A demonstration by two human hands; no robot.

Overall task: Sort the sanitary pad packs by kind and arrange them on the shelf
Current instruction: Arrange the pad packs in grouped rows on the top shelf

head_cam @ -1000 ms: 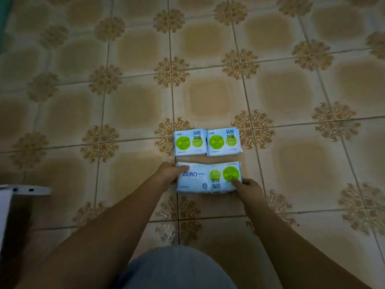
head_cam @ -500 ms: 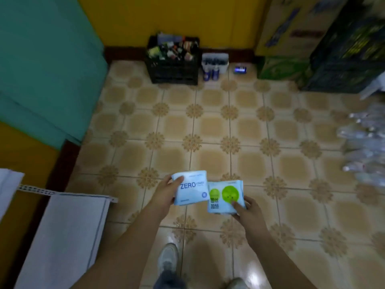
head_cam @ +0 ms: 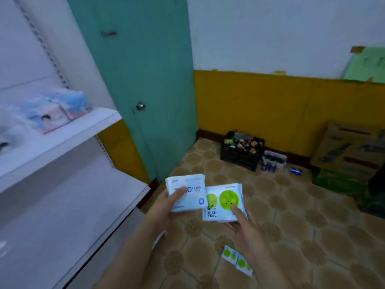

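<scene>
Over floor [head_cam: 291, 236]: packs [head_cam: 223, 203] in grip.

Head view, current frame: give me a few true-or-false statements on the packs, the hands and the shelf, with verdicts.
1. The left hand holds the blue ZERO pack. True.
2. The right hand is empty. False: it holds the green-circle pack.
3. Two green-circle packs on the floor lie near the right forearm. True.
4. The upper shelf board carries nothing. False: a pale blue package rests on it.
5. The teal door stands wide open. False: it looks closed.
</scene>
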